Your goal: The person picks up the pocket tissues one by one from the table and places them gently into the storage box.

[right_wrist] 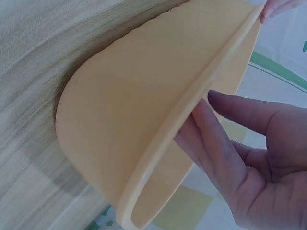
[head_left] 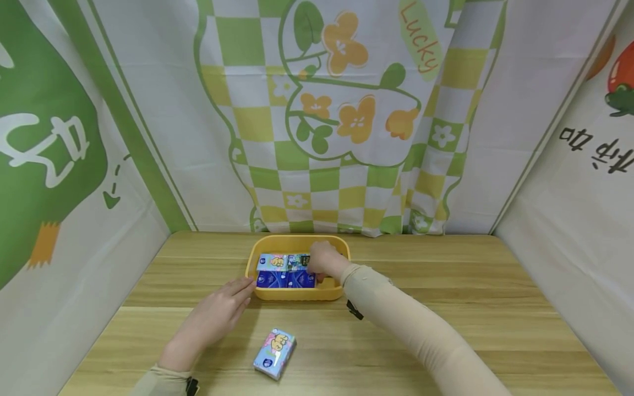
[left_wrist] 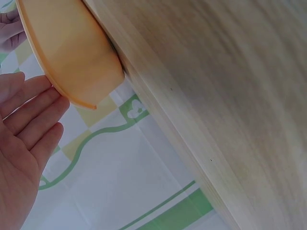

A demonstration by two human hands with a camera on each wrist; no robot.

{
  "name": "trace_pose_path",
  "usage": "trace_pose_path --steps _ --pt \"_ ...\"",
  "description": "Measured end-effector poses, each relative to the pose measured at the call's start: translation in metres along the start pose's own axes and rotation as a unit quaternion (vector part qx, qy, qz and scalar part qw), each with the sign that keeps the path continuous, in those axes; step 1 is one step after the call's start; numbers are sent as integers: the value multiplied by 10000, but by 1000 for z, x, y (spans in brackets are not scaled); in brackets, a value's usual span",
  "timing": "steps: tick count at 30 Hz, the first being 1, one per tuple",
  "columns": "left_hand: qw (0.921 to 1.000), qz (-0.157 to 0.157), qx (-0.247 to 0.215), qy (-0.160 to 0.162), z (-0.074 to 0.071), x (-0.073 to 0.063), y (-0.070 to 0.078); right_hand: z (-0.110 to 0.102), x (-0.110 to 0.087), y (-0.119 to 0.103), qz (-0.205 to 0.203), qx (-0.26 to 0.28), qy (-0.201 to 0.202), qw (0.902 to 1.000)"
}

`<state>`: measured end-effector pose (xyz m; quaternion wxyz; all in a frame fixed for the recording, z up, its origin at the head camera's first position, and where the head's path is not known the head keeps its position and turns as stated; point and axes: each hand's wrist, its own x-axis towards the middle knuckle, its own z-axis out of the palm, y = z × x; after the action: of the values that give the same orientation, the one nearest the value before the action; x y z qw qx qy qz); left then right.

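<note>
The yellow basket [head_left: 297, 294] sits mid-worktop [head_left: 446, 330] with the left hand [head_left: 218, 316] resting flat, fingers straight against its near-left corner, while the right hand [head_left: 324, 263] reaches inside, relaxed fingers on the tissue packs [head_left: 287, 270], gripping nothing I can see.

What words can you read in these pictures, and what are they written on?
"Lucky": orange letters on a green patch of the checked curtain.
White characters on the left green banner and black characters on the right sheet: can't make them out.
Tissue packs in the yellow tray and the pack on the table: print too small.
</note>
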<state>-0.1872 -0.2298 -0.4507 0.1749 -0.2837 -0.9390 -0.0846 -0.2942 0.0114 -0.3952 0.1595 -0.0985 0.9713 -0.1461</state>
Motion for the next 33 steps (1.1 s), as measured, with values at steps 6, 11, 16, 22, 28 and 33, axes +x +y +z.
trace_pose_path --steps 6,11,16,22,28,33 --pt "10000 55 10 25 -1 0 0 0 -1 1 58 567 -116 9983" --pt "10000 46 12 10 -1 0 0 0 -2 2 49 824 -198 9964" --pt "10000 26 6 2 0 0 0 0 -1 2 47 952 -217 9952" --pt "10000 9 -5 -26 0 0 0 -1 -2 -1 177 1377 -405 9895" --pt "10000 31 7 -20 -1 -1 0 -3 -3 -1 122 1559 -604 9858" --pt "10000 18 -23 -17 -1 -1 0 -2 -1 0 104 1543 -680 9856"
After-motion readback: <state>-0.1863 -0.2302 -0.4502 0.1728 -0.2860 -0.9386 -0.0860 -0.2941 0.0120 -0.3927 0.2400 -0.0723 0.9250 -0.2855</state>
